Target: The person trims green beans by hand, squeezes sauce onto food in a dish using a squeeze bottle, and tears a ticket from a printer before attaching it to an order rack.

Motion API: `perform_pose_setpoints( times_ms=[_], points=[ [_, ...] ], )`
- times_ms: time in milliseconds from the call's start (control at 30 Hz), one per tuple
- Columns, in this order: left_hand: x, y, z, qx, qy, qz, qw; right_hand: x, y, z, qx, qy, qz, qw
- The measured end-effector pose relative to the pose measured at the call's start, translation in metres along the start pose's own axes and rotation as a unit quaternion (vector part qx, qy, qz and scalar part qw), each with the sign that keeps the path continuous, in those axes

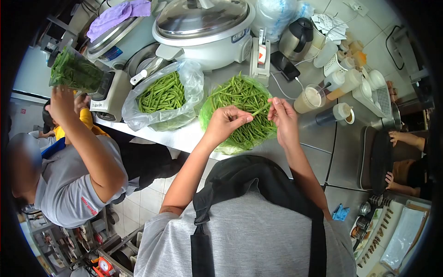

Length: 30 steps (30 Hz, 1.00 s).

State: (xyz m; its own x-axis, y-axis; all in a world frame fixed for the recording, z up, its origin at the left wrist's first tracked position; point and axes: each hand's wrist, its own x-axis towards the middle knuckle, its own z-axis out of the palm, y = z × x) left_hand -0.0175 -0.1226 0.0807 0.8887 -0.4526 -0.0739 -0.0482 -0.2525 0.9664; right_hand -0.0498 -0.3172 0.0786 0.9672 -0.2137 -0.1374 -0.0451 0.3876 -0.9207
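A green bean (pixel 262 110) stretches between my two hands, above a heap of long green beans (pixel 237 92) in a green plastic bag (pixel 204 115). My left hand (pixel 227 122) pinches one end between thumb and forefinger. At the other end, the fingers of my right hand (pixel 284 121) are closed on the bean. To the left, a clear plastic bag (pixel 134 113) holds green bean pieces (pixel 162 93).
Behind the beans stands a large white cooker (pixel 203 34) with a glass lid. A phone (pixel 285 64), a cup (pixel 308 100) and squeeze bottles (pixel 350 83) sit on the right. At left, a co-worker (pixel 78 175) touches a blender jar (pixel 76 69) of greens. Another person's hands (pixel 392 157) hold a dark lid.
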Motion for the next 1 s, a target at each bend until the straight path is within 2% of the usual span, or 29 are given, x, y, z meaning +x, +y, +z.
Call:
perform_pose_setpoints(
  times_ms=[133,233,333,433,533,633,733,833,1000],
  points=[
    [-0.003,-0.008,0.0,-0.093,-0.011,-0.002,0.996,-0.002,0.003,-0.004,-0.032,-0.029,0.01,0.999],
    [-0.004,-0.003,-0.001,-0.085,-0.001,-0.012,0.996,-0.004,-0.001,0.0,-0.031,-0.022,0.01,0.999],
    [-0.001,-0.004,0.005,-0.103,0.036,0.03,0.994,-0.007,0.003,0.004,0.025,-0.029,0.035,0.999],
    [-0.002,0.006,0.006,-0.037,0.041,0.04,0.998,-0.01,0.006,0.007,0.066,-0.038,0.035,0.996],
    [-0.002,0.006,0.008,-0.031,0.037,0.041,0.998,-0.014,0.005,0.013,0.103,-0.053,0.04,0.992],
    [-0.002,0.009,0.007,0.003,0.06,0.043,0.997,-0.014,-0.002,0.013,0.026,-0.07,0.01,0.997],
    [-0.005,0.022,-0.003,0.218,0.118,0.17,0.954,-0.011,-0.008,0.007,-0.162,-0.11,-0.058,0.979],
    [-0.008,0.039,-0.013,0.333,0.123,0.219,0.909,-0.011,-0.03,0.009,-0.393,-0.144,-0.17,0.892],
    [-0.002,0.044,-0.017,0.371,0.113,0.258,0.885,-0.005,-0.031,0.011,-0.461,-0.142,-0.208,0.851]
  ],
)
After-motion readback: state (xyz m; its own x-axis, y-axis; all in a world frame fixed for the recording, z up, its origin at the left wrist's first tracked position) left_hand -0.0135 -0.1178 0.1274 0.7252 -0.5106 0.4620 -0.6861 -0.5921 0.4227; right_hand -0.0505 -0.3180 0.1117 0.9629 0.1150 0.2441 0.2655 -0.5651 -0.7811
